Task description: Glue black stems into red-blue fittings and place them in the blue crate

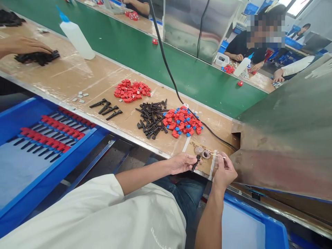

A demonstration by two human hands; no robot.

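My left hand pinches a small black plastic stem at the table's near edge. My right hand holds a thin pale stick whose tip reaches toward two small round caps on the table. Just beyond lie a pile of black stems and a pile of red-and-blue blocks. A heap of plain red blocks sits farther left.
A blue tray at left holds rows of assembled red-and-black parts. A black cable crosses the table. A squeeze bottle stands far left near another person's hand. Green conveyor behind; co-workers sit opposite. Metal housing at right.
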